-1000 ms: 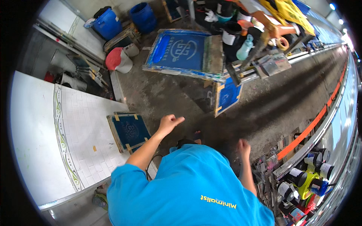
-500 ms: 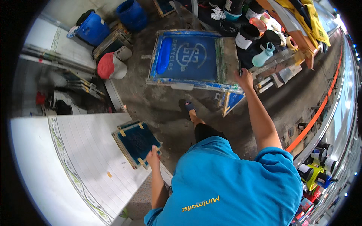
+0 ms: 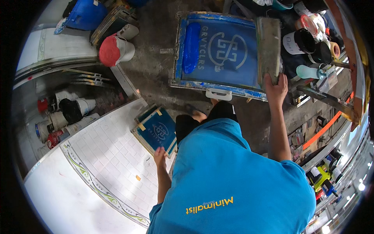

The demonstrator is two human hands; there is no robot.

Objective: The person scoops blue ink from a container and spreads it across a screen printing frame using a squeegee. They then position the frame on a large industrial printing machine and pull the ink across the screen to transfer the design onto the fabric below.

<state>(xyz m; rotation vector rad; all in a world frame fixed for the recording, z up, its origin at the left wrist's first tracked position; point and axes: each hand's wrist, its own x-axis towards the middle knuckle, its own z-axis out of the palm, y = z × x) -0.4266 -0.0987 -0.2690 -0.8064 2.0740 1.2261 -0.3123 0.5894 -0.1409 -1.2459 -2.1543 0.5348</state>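
My right hand (image 3: pixel 276 86) grips the near end of a worn grey-beige board (image 3: pixel 269 46), thumb on one side and fingers on the other. This board lies across the right end of a large screen-printing screen (image 3: pixel 224 84) with a pale design on blue mesh. A thick strip of bright blue ink (image 3: pixel 191 46) runs along the screen's left side. Lower left, my left hand (image 3: pixel 159 156) is closed at the near edge of a smaller framed screen (image 3: pixel 157 132) with dark blue-green mesh and tape pieces. Its fingertips are partly hidden there. Another frame shows behind it.
A white handle (image 3: pixel 219 94) sticks out below the large screen. Tubs (image 3: pixel 298 42) and a pale green bottle (image 3: pixel 309 72) crowd its right. A red-topped bucket (image 3: pixel 117 50) stands on the left. White tiled surface (image 3: pixel 105 156) fills the lower left.
The view has shifted, so the large screen appears farther right and higher. My right hand's thumb and fingers now straddle the board, whose thickness shows more. My left hand stays by the smaller screen.
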